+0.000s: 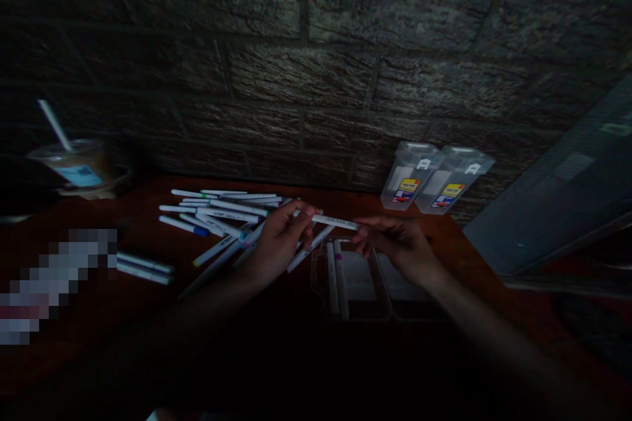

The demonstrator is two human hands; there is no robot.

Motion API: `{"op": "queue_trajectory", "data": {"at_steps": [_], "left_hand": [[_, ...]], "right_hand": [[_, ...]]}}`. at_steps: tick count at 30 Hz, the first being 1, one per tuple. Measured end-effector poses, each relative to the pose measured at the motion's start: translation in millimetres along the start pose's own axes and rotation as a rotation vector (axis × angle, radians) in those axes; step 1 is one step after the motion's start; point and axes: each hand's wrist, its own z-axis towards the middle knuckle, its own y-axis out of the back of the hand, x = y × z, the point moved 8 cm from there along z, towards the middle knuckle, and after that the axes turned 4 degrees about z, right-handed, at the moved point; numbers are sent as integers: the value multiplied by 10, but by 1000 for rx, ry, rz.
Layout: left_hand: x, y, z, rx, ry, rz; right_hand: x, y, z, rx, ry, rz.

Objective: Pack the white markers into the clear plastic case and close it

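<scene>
A white marker is stretched level between my two hands. My left hand pinches its left end, and the fingers of my right hand close on its right end. Below them lies an open clear plastic case, with two white markers side by side in its left part. My right forearm and hand cover some of the case's right half. Left of my left hand, several loose markers with coloured caps are heaped on the wooden table.
Two clear upright plastic containers with yellow labels stand by the stone wall. At the far left is a drink cup with a straw. More markers lie near a blurred-out patch. A grey panel rises beyond the table's right edge.
</scene>
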Motion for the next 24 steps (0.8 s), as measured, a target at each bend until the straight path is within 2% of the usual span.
{"op": "queue_trajectory", "data": {"at_steps": [3, 7, 12, 24], "left_hand": [[-38, -40, -16, 39, -20, -21], [-43, -91, -43, 115, 0, -183], [-80, -105, -74, 165, 15, -311], [-107, -124, -116, 171, 3, -184]], "right_hand": [[1, 73, 19, -64, -6, 51], [1, 160, 42, -132, -29, 158], [-77, 210, 47, -181, -118, 275], [-114, 261, 31, -253, -168, 326]]}}
